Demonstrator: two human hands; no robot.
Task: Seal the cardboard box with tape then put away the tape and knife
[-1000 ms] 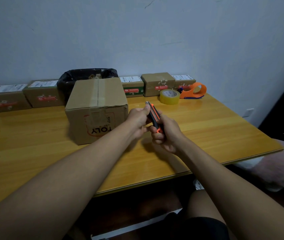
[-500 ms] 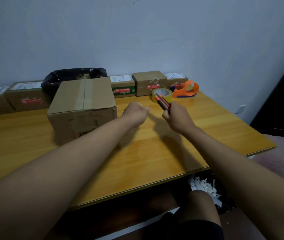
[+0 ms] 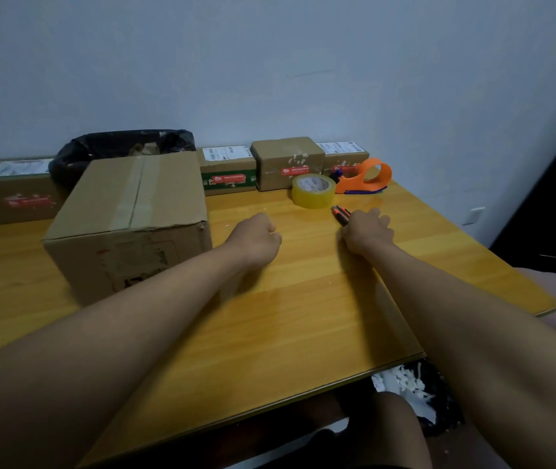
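The cardboard box [image 3: 127, 218] stands on the wooden table [image 3: 303, 316] at the left, flaps closed, with a strip of clear tape along its top seam. My right hand [image 3: 366, 231] rests low on the table, holding the orange and black utility knife [image 3: 341, 213]; the knife's tip points at the roll of clear tape [image 3: 313, 191] just behind it. An orange tape dispenser [image 3: 364, 179] lies to the right of the roll. My left hand [image 3: 256, 238] is a loose fist just right of the box, holding nothing.
A row of small parcels [image 3: 286, 162] lines the wall at the back. A bin with a black bag [image 3: 117, 147] stands behind the box. The table's right edge [image 3: 506, 265] is close to my right arm. White scraps [image 3: 401, 384] lie on the floor below.
My hands parted from holding the knife together. My right hand carried the knife right and back, down onto the table near the tape roll. My left hand let go and closed.
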